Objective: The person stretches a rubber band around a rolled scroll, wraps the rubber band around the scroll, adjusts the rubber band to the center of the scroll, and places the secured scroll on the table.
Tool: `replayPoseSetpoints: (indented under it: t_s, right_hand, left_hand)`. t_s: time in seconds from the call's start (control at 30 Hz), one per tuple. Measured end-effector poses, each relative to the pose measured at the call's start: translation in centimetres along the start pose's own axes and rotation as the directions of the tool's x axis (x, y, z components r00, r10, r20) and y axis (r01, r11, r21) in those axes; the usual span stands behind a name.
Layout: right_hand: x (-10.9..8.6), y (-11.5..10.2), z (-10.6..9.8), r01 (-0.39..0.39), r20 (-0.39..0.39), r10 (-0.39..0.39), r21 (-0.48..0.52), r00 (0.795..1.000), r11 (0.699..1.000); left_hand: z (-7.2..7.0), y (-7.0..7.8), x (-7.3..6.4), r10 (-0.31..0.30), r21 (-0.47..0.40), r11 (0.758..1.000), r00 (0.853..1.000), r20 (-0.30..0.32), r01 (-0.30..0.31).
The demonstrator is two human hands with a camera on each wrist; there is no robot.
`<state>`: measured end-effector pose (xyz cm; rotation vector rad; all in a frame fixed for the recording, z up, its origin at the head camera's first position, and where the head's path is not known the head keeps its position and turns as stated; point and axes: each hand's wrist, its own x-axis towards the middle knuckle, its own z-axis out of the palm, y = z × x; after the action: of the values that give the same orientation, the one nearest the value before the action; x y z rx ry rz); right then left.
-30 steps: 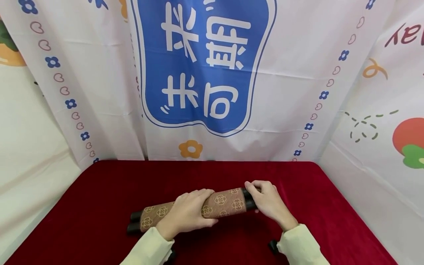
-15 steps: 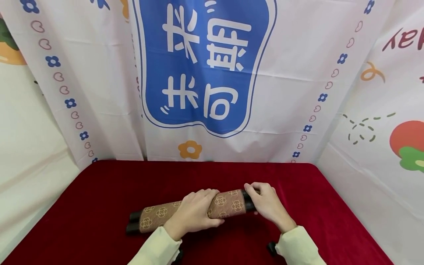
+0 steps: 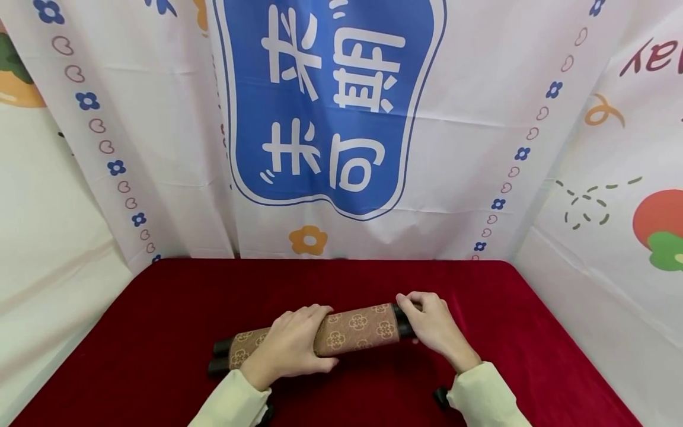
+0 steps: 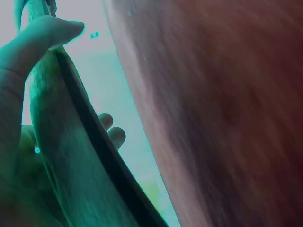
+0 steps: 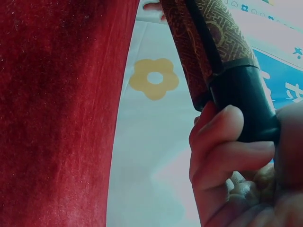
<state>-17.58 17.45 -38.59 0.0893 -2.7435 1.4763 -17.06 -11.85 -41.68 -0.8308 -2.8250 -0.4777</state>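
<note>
A long brown scroll (image 3: 354, 330) with gold flower patterns is rolled into two parallel rolls with black ends. It is held slightly tilted over the red table, its right end higher in the head view. My left hand (image 3: 292, 343) grips it left of its middle, fingers over the far side and thumb at the near side. In the left wrist view the thumb (image 4: 52, 32) and two fingertips show around it. My right hand (image 3: 434, 323) holds the black right end. The right wrist view shows fingers (image 5: 222, 142) curled around a black end knob (image 5: 244, 101).
The red velvet tabletop (image 3: 181, 308) spreads around the hands. A white printed cloth (image 3: 459, 178) with a blue sign (image 3: 320, 107) hangs behind it. More printed cloth (image 3: 581, 237) stands on the right. A dark wrist strap (image 3: 441, 396) shows at the right cuff.
My left hand first slid right along the scroll, then back left past its earlier spot, baring more of the pattern on the right. My right hand stays on the black end.
</note>
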Motion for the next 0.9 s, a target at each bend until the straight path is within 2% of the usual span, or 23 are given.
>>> replayPoseSetpoints:
  t_s: [0.13, 0.23, 0.43, 0.53, 0.63, 0.9]
  right_hand:
    - [-0.1, 0.2, -0.1, -0.003, 0.004, 0.003, 0.006, 1.000, 1.000]
    - [-0.1, 0.3, -0.1, -0.005, 0.004, 0.005, 0.009, 1.000, 1.000]
    - [0.1, 0.5, -0.2, -0.006, 0.017, 0.006, 0.005, 1.000, 1.000]
    - [0.2, 0.6, -0.2, -0.007, 0.020, 0.007, 0.001, 1.000, 1.000]
    - [0.2, 0.6, -0.2, -0.008, 0.011, 0.009, -0.007, 1.000, 1.000]
    - [0.0, 0.2, 0.0, -0.017, -0.007, 0.017, -0.028, 1.000, 0.999]
  left_hand:
    - [0.5, 1.3, 0.9, 0.031, -0.004, 1.000, 0.999, -0.007, -0.031]
    - [0.9, 1.4, 1.2, 0.040, 0.026, 0.999, 0.999, -0.027, -0.039]
    - [1.2, -0.4, 0.0, 0.013, 0.042, 0.999, 0.997, -0.071, -0.010]
    - [1.0, -1.4, -0.6, -0.007, 0.029, 1.000, 0.998, -0.068, 0.009]
    - [0.6, -1.7, -0.9, -0.014, 0.025, 1.000, 0.999, -0.048, 0.015]
    - [-0.1, -0.1, -0.1, 0.024, -0.028, 0.999, 1.000, -0.017, -0.025]
